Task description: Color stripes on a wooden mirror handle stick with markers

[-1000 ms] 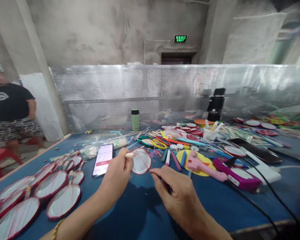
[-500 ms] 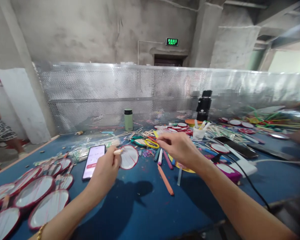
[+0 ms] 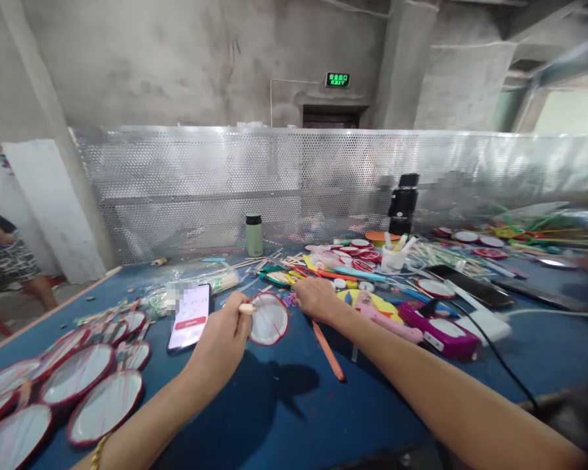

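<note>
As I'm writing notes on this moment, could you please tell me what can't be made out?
All in the head view:
- Right hand: its fingertips are hidden behind the hand itself, so any grip is unclear.
- Pale stick at the red-rimmed disc: the left hand hides part of it.
- Smartphone: blur obscures some screen digits.
- Bystander: cut off by the left edge.

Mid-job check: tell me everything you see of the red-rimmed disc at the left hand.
The red-rimmed disc is round, with a pale, smooth-looking face marked by a pinkish-red streak; it may be film or plastic, but I can't be sure. It is held up over the blue table, its face turned towards the camera. The left hand holds it at its left side, where a pale, wood-like stub shows; how the two join is hidden. The right hand is beyond its right edge, apart from it.
</note>
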`<state>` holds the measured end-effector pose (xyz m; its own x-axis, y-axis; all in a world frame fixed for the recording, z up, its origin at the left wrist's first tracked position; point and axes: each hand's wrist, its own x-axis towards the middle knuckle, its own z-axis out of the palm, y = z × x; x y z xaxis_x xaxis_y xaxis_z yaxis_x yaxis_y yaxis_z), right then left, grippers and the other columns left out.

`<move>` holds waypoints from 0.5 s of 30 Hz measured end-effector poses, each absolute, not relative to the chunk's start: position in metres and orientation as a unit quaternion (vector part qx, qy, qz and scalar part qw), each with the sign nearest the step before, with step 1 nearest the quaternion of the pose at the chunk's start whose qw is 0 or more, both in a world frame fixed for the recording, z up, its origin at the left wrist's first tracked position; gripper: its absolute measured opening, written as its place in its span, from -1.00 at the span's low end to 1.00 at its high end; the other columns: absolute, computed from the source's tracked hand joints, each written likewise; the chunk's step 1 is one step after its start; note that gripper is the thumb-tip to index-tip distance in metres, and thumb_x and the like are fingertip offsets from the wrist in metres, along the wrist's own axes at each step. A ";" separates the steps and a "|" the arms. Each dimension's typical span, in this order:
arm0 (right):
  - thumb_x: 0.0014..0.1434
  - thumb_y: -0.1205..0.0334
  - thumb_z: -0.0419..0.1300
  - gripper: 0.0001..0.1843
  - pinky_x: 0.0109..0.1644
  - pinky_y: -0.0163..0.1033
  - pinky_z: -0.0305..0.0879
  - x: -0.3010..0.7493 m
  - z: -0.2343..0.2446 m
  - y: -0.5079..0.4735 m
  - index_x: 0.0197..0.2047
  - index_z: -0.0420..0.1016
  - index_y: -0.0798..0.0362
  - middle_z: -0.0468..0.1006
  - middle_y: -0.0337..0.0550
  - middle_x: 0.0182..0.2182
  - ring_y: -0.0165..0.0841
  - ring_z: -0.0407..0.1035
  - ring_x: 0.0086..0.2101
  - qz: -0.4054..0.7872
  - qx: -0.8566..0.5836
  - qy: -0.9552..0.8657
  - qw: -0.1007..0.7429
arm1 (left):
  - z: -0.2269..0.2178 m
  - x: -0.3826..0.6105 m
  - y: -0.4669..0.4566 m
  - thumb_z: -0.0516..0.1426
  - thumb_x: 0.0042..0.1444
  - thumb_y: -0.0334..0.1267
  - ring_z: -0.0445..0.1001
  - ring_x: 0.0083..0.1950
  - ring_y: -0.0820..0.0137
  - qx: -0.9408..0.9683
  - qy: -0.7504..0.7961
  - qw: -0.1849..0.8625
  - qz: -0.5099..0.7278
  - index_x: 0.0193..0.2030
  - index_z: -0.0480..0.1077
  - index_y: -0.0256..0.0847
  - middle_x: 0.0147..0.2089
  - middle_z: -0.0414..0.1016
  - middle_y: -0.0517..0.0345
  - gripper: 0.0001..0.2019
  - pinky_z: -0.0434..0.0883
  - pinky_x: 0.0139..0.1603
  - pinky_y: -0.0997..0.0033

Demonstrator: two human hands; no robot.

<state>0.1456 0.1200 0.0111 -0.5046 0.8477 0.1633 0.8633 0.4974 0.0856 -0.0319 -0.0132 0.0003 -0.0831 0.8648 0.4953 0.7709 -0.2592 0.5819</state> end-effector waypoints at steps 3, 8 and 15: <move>0.33 0.11 0.18 -0.72 0.02 -0.03 0.43 0.151 0.013 0.124 -0.04 0.48 0.13 0.54 -0.09 -0.09 -0.28 0.47 -0.09 -0.050 -0.498 -0.864 0.064 | 0.000 -0.032 -0.014 -0.15 0.33 -0.24 0.26 -0.56 0.36 0.675 0.605 0.058 0.418 -0.29 0.20 -0.12 -0.60 0.20 0.36 -0.81 0.03 -0.47 0.42; 0.31 0.09 0.20 -0.74 -0.05 -0.10 0.44 0.163 0.019 0.134 -0.15 0.51 0.14 0.56 -0.15 -0.21 -0.32 0.48 -0.19 0.018 -0.482 -0.869 0.110 | -0.001 -0.033 -0.012 -0.13 0.31 -0.25 0.25 -0.56 0.36 0.676 0.603 0.058 0.420 -0.32 0.20 -0.11 -0.59 0.21 0.35 -0.80 0.03 -0.47 0.41; 0.28 0.13 0.24 -0.75 -0.21 -0.23 0.45 0.170 0.017 0.142 -0.30 0.49 0.17 0.54 -0.23 -0.35 -0.41 0.46 -0.33 0.136 -0.458 -0.856 0.199 | -0.003 -0.034 -0.011 -0.06 0.28 -0.24 0.15 -0.56 0.39 0.655 0.581 0.124 0.466 -0.36 0.21 -0.11 -0.60 0.15 0.37 -0.83 -0.03 -0.46 0.41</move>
